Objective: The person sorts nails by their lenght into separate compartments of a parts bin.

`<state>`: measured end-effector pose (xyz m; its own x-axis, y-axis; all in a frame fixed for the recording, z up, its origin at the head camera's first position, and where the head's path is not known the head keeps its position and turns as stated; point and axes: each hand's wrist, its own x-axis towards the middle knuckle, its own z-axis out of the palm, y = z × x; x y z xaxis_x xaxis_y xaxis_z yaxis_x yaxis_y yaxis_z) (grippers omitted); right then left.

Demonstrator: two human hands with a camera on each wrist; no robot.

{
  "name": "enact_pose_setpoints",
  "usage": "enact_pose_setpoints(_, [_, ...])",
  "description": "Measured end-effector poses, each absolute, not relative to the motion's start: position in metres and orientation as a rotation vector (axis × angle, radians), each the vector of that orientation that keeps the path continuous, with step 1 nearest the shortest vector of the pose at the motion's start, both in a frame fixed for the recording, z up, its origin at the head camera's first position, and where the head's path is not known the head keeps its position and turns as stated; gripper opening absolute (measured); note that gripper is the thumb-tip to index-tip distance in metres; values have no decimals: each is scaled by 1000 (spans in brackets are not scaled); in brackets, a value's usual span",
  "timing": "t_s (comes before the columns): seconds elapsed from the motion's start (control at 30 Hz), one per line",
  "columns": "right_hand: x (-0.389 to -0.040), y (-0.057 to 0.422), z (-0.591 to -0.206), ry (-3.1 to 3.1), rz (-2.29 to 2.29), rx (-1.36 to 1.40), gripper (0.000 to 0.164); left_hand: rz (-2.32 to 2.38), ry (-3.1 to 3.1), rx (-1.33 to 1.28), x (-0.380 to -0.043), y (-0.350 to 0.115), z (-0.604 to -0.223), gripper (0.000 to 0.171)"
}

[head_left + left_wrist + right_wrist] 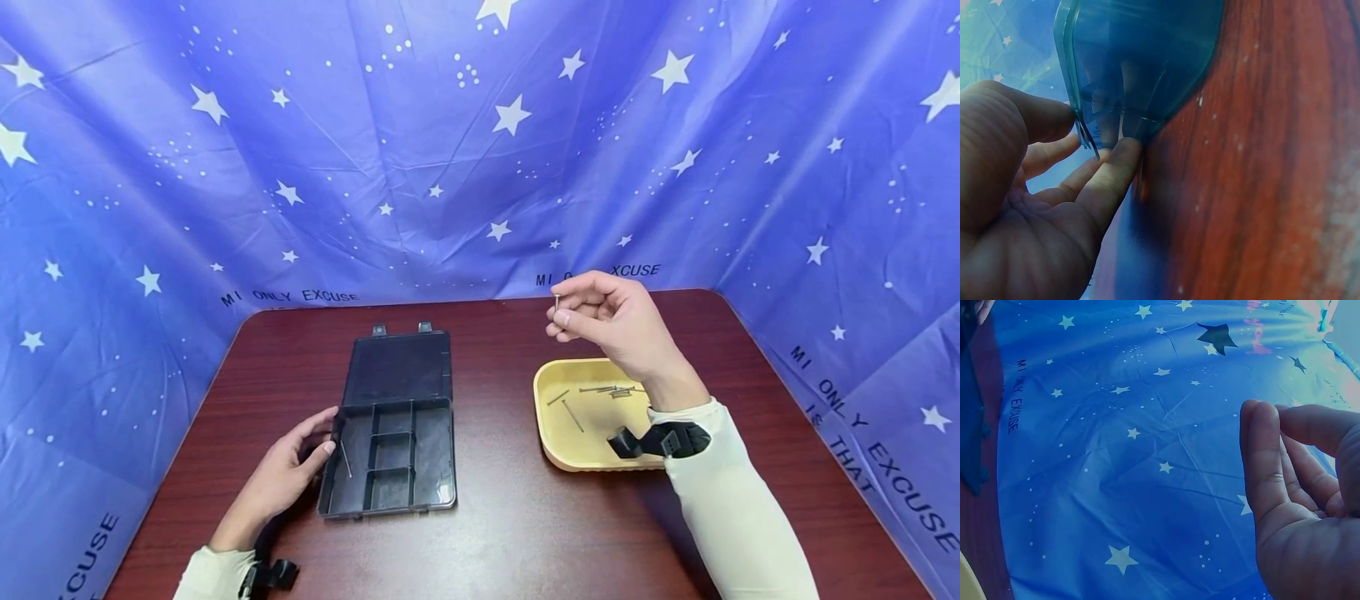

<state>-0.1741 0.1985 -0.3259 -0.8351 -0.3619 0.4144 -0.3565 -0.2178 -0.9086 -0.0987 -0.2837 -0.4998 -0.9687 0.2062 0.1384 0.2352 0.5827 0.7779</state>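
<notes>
A black plastic compartment box (335, 502) lies on the table with its lid (399, 367) folded back. My left hand (281, 475) grips the box's left wall, thumb at the rim and fingers against the outside; the left wrist view shows this hold (1041, 181) up close. One long thin nail (347, 458) lies in the box's left compartment. Raised over the far side of a yellow tray (550, 454), my right hand (618, 325) pinches a small nail (557, 302) upright between thumb and fingers. In the right wrist view the fingertips hide that nail.
Several loose nails (573, 415) lie in the yellow tray, which stands right of the box with a gap between them. A dark red wooden table (495, 533) carries both. Blue star-printed cloth (450, 150) hangs behind the table and along its sides.
</notes>
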Motion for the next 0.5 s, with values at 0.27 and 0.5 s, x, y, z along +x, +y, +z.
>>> enact_pose_setpoints(0.27, [-174,196,-324,1937,-2285,-893,38,-1353,-2764,-388,-99,-284,-500,50])
enact_pose_setpoints(0.5, [-172,186,-328,1925,-2282,-840,35,-1359,-2764,-389,-99,-284,-501,50])
